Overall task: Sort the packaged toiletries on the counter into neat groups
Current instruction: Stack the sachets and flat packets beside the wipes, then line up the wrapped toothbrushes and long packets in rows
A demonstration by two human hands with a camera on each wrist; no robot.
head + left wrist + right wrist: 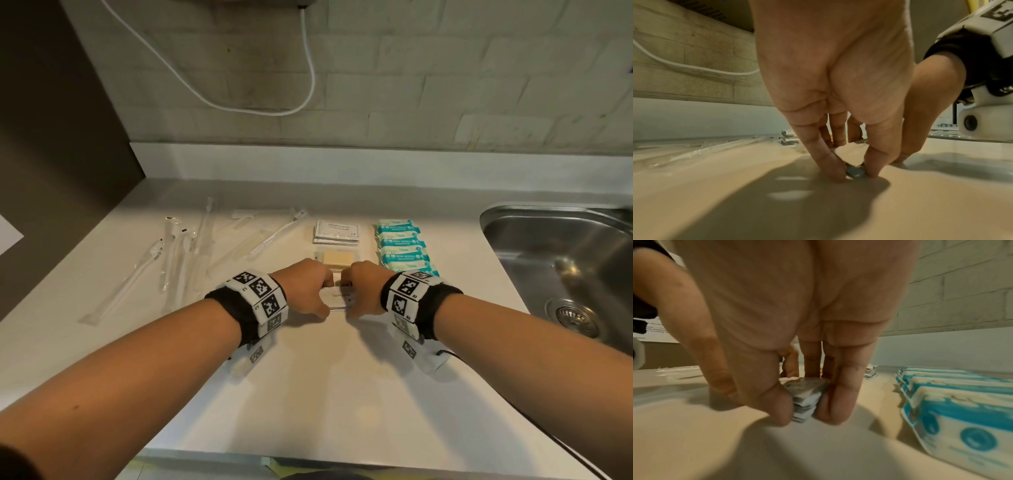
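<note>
A small stack of white toothpaste sachets (339, 298) lies on the counter in front of me. My left hand (313, 291) pinches its left end between thumb and fingers (835, 170). My right hand (363, 291) pinches the right end, and the stacked sachet edges (804, 404) show between its thumb and fingers. Behind the hands sit beige soap packets (337, 257), shampoo sachets (336, 232) and a row of teal wipe packs (402, 248). Clear-wrapped toothbrushes and combs (191, 250) lie scattered to the left.
A steel sink (568, 260) is set into the counter at the right. A white cable (274, 109) hangs on the brick wall behind. A dark panel (51, 171) borders the counter on the left. The counter's front edge (308, 455) is close to me.
</note>
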